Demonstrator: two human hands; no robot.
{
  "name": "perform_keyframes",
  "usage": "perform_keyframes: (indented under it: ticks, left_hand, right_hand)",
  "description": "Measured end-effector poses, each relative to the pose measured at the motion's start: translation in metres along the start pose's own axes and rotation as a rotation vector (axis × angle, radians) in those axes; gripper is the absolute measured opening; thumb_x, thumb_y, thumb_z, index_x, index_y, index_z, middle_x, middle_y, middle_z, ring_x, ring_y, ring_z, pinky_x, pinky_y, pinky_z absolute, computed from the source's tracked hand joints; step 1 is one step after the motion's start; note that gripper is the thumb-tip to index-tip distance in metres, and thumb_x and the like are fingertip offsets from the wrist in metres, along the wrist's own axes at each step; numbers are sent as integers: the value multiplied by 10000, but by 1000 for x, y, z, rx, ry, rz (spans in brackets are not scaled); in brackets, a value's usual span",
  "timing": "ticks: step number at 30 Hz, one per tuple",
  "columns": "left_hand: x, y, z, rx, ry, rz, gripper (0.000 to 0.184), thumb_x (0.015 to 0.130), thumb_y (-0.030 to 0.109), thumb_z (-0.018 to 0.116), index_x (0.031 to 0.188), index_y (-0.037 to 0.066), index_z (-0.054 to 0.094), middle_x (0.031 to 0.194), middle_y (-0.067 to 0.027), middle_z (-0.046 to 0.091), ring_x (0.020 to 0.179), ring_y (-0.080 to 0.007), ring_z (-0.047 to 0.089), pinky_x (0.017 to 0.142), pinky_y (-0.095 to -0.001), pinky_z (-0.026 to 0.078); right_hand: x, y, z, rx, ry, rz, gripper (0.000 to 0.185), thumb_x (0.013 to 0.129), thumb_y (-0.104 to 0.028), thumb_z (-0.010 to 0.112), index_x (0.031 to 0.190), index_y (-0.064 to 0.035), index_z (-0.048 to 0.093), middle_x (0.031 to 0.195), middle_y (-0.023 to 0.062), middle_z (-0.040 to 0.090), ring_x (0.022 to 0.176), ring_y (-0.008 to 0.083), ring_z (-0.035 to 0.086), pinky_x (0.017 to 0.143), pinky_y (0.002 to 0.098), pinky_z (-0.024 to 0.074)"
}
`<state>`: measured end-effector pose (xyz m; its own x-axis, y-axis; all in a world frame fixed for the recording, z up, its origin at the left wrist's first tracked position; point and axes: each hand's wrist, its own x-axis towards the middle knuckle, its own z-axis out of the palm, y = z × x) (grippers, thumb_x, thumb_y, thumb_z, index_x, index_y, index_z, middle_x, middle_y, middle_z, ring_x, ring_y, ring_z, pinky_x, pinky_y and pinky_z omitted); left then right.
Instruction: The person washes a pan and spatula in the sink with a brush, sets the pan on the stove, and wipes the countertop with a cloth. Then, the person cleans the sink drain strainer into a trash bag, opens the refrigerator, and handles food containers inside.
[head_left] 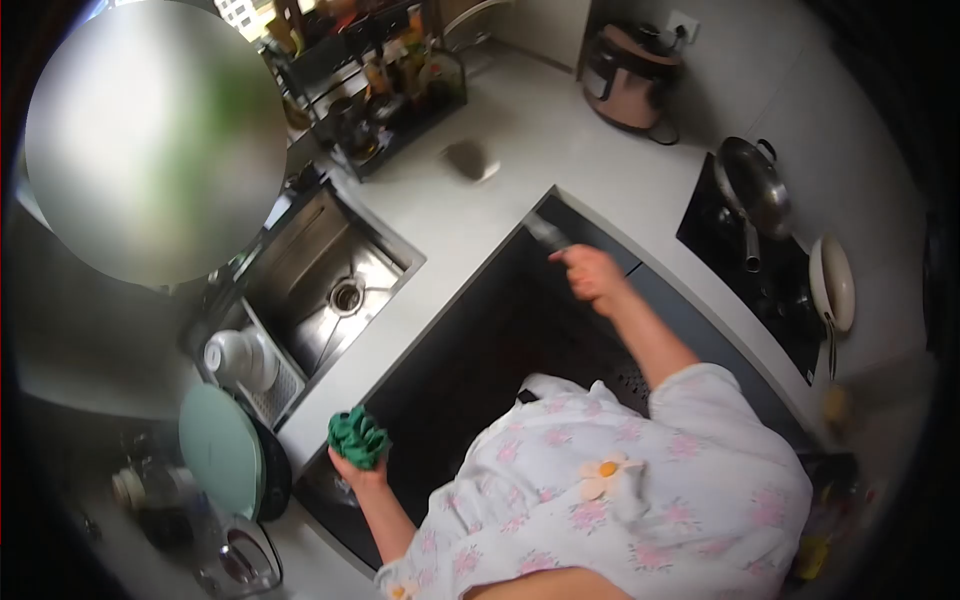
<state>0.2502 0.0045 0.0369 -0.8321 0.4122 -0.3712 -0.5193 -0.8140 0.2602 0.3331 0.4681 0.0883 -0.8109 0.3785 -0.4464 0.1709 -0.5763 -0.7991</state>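
My left hand (362, 476), at the lower left near the counter edge, is closed around a bunched green cloth (358, 437). Out in front, my right hand (594, 279) grips a short, knife-like tool (547, 233) with a dark handle and a paler end. Motion blur hides its exact kind. The tool points toward the inner corner of the white counter (510, 130). On that counter lies a small brown and white thing (471, 160), too blurred to name.
To the left is a steel sink (318, 270) with white bowls (240, 360) in a side rack. A mint-green lidded pot (220, 450) stands nearby. A rice cooker (632, 78) stands at the back; a pan (755, 185) sits on the black stove (765, 290). Bottles fill a rack (390, 90).
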Motion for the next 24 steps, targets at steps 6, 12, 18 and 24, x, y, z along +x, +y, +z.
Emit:
perform_keyframes:
  ticks: [6,12,18,24]
  left_hand:
    - [12,-25,11,144,123,42,217,861,279,357,765,144,496,769,-44,486,566,-169,373,430,-304,294]
    - [45,-47,7,115,112,52,333,856,302,339,943,65,555,949,-149,565,722,-252,508,602,-368,423]
    - [55,-52,14,147,23,1,399,880,325,297,1005,55,562,1003,-162,592,807,-294,569,630,-421,475]
    - [46,-52,18,183,179,30,411,877,318,311,1010,33,574,947,-166,622,748,-294,600,598,-417,504]
  right_hand:
    - [-46,-104,-149,72,440,-517,262,895,-209,503,1082,-37,567,524,-75,286,391,20,221,340,181,167]
    - [-81,-189,-306,237,684,-540,80,855,-102,424,867,-53,487,576,-42,352,423,57,282,349,213,211]
    - [-90,-193,-437,474,557,-536,148,825,-33,386,681,-55,365,623,32,375,471,105,347,395,221,298]
    - [-50,-177,-473,567,696,-638,281,913,-170,390,1035,73,461,941,188,564,741,220,590,601,291,541]
